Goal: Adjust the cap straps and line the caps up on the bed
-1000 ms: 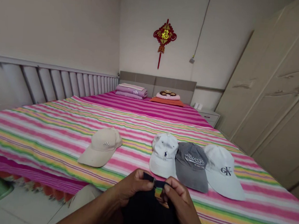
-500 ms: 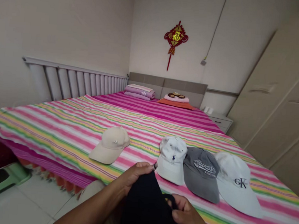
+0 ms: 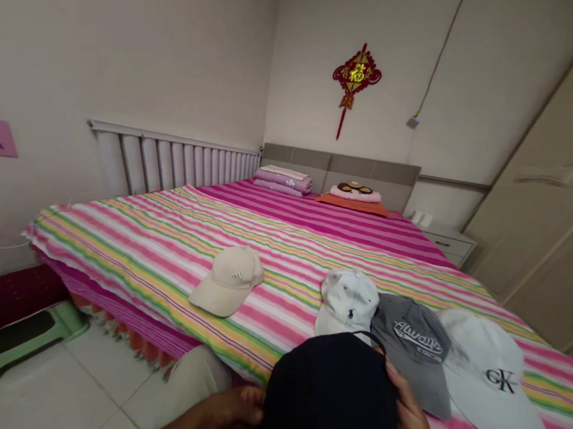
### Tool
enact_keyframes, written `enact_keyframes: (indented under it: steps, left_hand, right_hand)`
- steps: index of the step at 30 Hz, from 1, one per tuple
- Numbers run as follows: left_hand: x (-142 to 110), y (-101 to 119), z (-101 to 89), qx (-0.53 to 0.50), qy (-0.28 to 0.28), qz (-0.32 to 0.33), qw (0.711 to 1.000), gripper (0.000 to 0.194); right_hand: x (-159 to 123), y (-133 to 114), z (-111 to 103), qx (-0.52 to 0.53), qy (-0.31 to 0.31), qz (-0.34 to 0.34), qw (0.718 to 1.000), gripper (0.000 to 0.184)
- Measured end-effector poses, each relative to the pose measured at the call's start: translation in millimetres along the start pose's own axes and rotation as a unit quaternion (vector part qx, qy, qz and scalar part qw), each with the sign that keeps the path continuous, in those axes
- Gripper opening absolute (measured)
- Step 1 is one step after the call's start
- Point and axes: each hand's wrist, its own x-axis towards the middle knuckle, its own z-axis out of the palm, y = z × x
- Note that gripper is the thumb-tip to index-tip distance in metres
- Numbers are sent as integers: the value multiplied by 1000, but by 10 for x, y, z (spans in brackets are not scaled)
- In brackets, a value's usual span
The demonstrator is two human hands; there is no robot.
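Observation:
A black cap (image 3: 331,396) is held up close to me, its rounded crown facing the camera and a thin strap loop at its top edge. My left hand (image 3: 236,405) grips its left side with closed fingers. Around its right edge my right hand (image 3: 410,412) is closed, fingers partly hidden behind the cap. Just beyond lie a white cap with a small dark logo (image 3: 350,299), a grey cap with white lettering (image 3: 412,347) and a white cap with CK letters (image 3: 491,383), side by side. A beige cap (image 3: 232,279) rests apart on the left.
The caps lie on a bed with a striped sheet (image 3: 156,231). Folded bedding (image 3: 284,182) and a pink pillow (image 3: 355,193) sit by the headboard (image 3: 291,155). A green stool (image 3: 23,346) stands at the lower left, a nightstand (image 3: 447,244) at the far right.
The black cap has turned from a flattened, pointed shape to show its rounded crown. My left hand has dropped from its top to its left side. The camera view has swung left.

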Motion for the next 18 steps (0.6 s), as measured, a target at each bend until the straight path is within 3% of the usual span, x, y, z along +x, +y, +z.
enact_keyframes:
  steps: [2,4,7,10,12,14,16,18]
  left_hand:
    - [-47,-4,-2,-48,19,45,998,31]
    - [-70,146,-28,-61,43,118,990,34]
    - [-76,630,-103,-45,92,202,974,35]
    - [-71,1280,-164,-36,162,268,949,31]
    - [-70,1704,-191,-57,233,307,921,28]
    - [-76,2052,-236,-106,303,361,875,29]
    - [-96,2274,-329,-118,329,369,861,30]
    - [-133,2346,-475,-123,361,344,858,30]
  right_hand:
    - [58,-22,14,7,-9,-21,1000,42]
    - [116,-43,19,10,-41,-62,997,46]
    - [183,-66,3,-5,-85,-120,989,51]
    - [227,-54,-47,-37,-114,-125,985,54]
    - [268,-18,-106,-47,-126,-111,985,56]
    - [338,32,-192,-44,-115,-95,988,55]
    - [429,85,-301,-42,-88,-69,993,50]
    - [518,128,-409,-52,-50,-37,997,39]
